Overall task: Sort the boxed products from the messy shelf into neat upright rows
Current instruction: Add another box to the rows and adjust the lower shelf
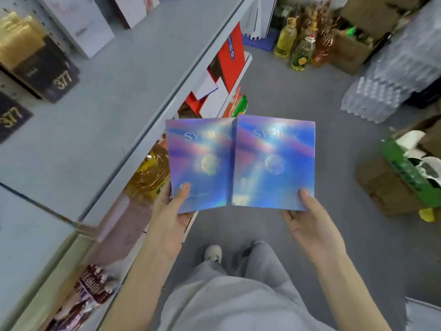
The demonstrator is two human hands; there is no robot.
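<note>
Two flat holographic blue boxes are held side by side over the aisle floor, faces up. My left hand (175, 212) grips the left box (199, 163) at its lower left corner, thumb on top. My right hand (310, 218) grips the right box (274, 161) at its lower right corner, thumb on top; this box slightly overlaps the left one's edge. The grey shelf (114, 99) lies to the left, with dark "377" boxes (55, 77) leaning at its back and white boxes (81, 25) further along.
Lower shelves hold red boxes (230, 56), an oil bottle (150, 173) and snack packets (95, 285). Oil bottles (300, 51) stand on the floor ahead, wrapped water packs (391, 75) at right, and open cardboard boxes (401, 182) by my right side. My feet stand below.
</note>
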